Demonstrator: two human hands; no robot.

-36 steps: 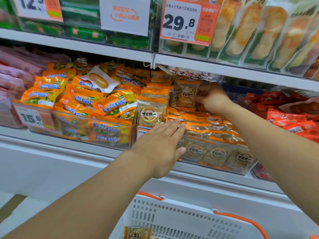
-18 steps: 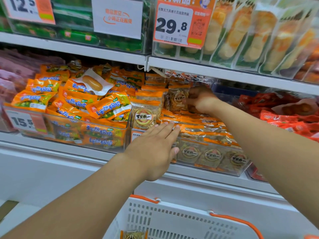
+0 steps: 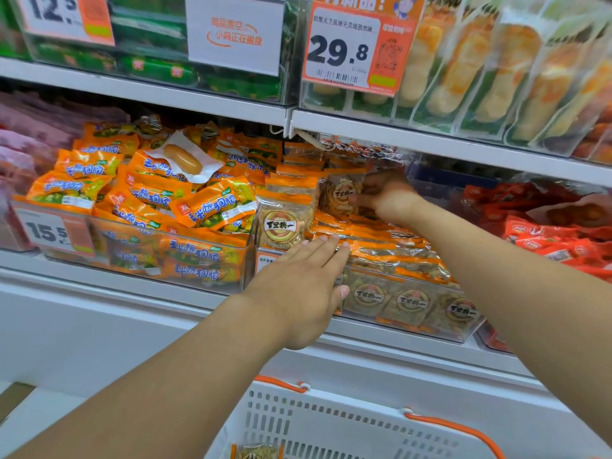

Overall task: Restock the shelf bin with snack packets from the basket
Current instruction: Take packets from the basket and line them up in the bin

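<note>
A clear shelf bin (image 3: 440, 329) holds several orange-topped snack packets with round brown labels. My right hand (image 3: 385, 197) reaches deep into the back of the bin and grips an upright snack packet (image 3: 341, 193). My left hand (image 3: 303, 286) lies flat with straight fingers over the bin's front left corner, fingertips touching the stacked packets. Another upright packet (image 3: 284, 220) stands at the bin's left end. The white basket (image 3: 331, 425) with orange handles sits below, and one packet (image 3: 256, 452) shows at its bottom edge.
A neighbouring bin (image 3: 145, 260) of orange sausage packs is to the left, with red packs (image 3: 556, 233) to the right. The upper shelf (image 3: 430, 134) hangs low over the bin, with a 29.8 price tag (image 3: 351, 51). The white shelf front (image 3: 132, 326) runs below.
My right hand has shifted slightly within the back of the bin with the packet. My left hand stays flat on the front corner. The view has drifted a little.
</note>
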